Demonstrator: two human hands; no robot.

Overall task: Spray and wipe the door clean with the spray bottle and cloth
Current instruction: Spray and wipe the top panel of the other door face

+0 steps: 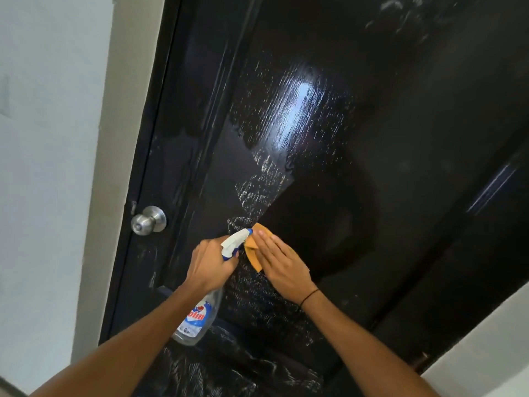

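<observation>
Against the wet door (372, 138), right hand (282, 260) flat on cloth (252, 253).

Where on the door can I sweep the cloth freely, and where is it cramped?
Free: the dark panel right of the right hand and cloth, and the wet stretch above it. Cramped: leftward, where the left hand holds the spray bottle, with the knob beyond.

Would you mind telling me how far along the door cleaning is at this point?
Done: the glossy black door is sprayed, and a dark swept band crosses the droplets mid-panel. In hand: the right hand presses the orange cloth flat on the panel; the left hand grips the clear spray bottle with the white trigger. Left: white droplets above and foam streaks below the hands remain unwiped.
</observation>
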